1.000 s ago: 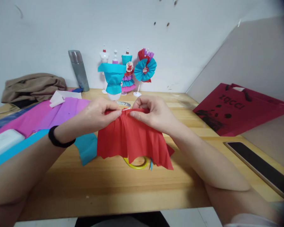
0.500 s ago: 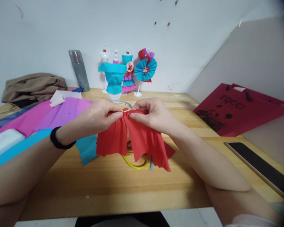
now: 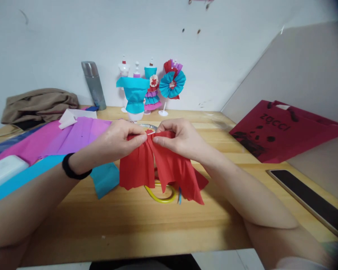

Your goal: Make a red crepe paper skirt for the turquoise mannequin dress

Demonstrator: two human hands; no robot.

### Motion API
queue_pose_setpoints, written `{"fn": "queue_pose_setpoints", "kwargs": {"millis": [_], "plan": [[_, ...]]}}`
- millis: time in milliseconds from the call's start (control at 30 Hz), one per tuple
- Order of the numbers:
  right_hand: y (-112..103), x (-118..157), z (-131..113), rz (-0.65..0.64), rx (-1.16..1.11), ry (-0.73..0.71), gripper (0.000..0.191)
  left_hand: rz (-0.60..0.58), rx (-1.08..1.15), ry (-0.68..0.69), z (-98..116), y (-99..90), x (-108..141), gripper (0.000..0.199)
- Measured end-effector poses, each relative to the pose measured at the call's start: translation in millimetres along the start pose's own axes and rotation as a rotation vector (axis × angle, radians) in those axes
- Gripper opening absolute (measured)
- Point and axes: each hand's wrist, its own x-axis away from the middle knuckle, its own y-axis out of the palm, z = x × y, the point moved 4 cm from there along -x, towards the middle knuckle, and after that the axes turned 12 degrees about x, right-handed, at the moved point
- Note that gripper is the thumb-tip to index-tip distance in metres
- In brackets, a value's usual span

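A sheet of red crepe paper (image 3: 173, 165) hangs in gathered folds above the table, pinched along its top edge by both hands. My left hand (image 3: 124, 138) is closed on the left part of that edge, thumb on the near side. Close beside it, my right hand (image 3: 181, 139) pinches the edge further right. A thin white strip shows at the edge between the thumbs. Below the paper lies a yellow loop handle (image 3: 163, 200), partly covered. Just behind the hands stands a small dress form (image 3: 135, 95) wrapped in blue paper.
More decorated dress forms (image 3: 152, 90) stand by the wall, near a grey flask (image 3: 94, 86). Purple paper (image 3: 70, 138), blue paper (image 3: 104, 180) and a white case (image 3: 7, 170) lie left. On the right are a dark red bag (image 3: 281, 131) and a phone (image 3: 307, 198).
The left part of the red paper has swung slightly right and hangs a little lower. Both hands keep their pinch, almost in place. The view has shifted slightly.
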Motion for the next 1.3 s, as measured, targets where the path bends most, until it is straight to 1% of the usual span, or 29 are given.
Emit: {"fn": "queue_pose_setpoints", "kwargs": {"millis": [233, 300, 400, 500, 667, 800, 933, 1100, 1300], "plan": [[1.0, 0.4, -2.9, -0.046, 0.017, 0.001, 0.016, 0.033, 0.107, -0.032, -1.6, 5.4, -0.3, 0.031], [-0.7, 0.6, -3.7, -0.04, 0.026, -0.016, 0.018, 0.037, 0.104, -0.021, -1.7, 6.1, -0.5, 0.031], [-3.8, 0.9, -3.4, 0.003, 0.028, -0.03, 0.021, 0.055, 0.088, 0.006, -1.6, 5.5, -0.3, 0.031], [-4.1, 1.2, -2.6, 0.029, 0.021, -0.028, 0.019, 0.072, 0.086, 0.026, -2.8, 5.1, -0.1, 0.032], [0.4, 2.1, -3.6, -0.02, -0.03, -0.026, 0.011, 0.075, 0.073, 0.032, -4.7, 6.2, -0.1, 0.032], [-1.2, 2.6, -4.1, -0.028, -0.074, -0.041, 0.013, 0.084, 0.063, 0.036, -3.7, 6.2, 0.0, 0.032], [-2.9, 2.1, -1.4, -0.045, -0.112, -0.001, 0.014, 0.108, 0.052, 0.043, -3.1, 4.9, 0.5, 0.031], [-2.7, 0.3, 0.2, -0.035, -0.153, 0.004, 0.017, 0.102, 0.063, 0.067, -1.7, 4.0, 0.9, 0.032], [-2.6, 0.0, 0.3, -0.029, -0.147, 0.008, 0.021, 0.097, 0.052, 0.097, -0.7, 3.9, 1.1, 0.032]]}}
